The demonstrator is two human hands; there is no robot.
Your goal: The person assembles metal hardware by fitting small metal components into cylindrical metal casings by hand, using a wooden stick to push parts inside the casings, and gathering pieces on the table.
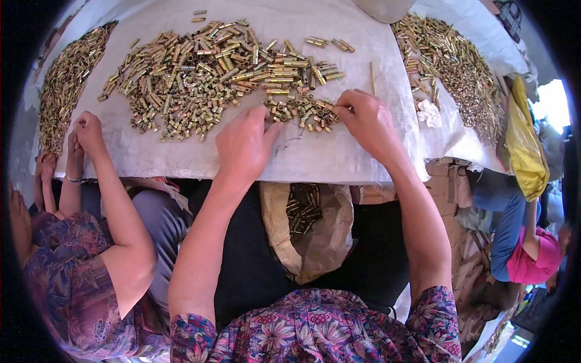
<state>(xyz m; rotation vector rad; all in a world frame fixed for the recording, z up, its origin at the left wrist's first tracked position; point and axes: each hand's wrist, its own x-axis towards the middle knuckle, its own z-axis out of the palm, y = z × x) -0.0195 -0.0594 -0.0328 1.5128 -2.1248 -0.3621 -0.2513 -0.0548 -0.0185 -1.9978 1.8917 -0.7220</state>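
Brass-coloured metal tubes (181,66) lie heaped on a white woven sheet (387,151), with short ring-like pieces (187,115) along the heap's near side. A smaller cluster of short metal pieces (305,112) sits between my two hands. My left hand (244,144) rests at the cluster's left edge, fingers curled and thumb bent inward; what its fingertips hold, if anything, is hidden. At the right edge of the same cluster, my right hand (368,124) has its thumb and fingers pinched together. Whatever is in that pinch is too small to make out.
An open sack (333,236) with dark metal tubes inside stands between my legs. Further heaps lie at the far left (69,85) and right (457,72). A thin stick (373,78) lies beyond my right hand. Another person's hand (89,130) works at left; a person in pink (535,257) sits right.
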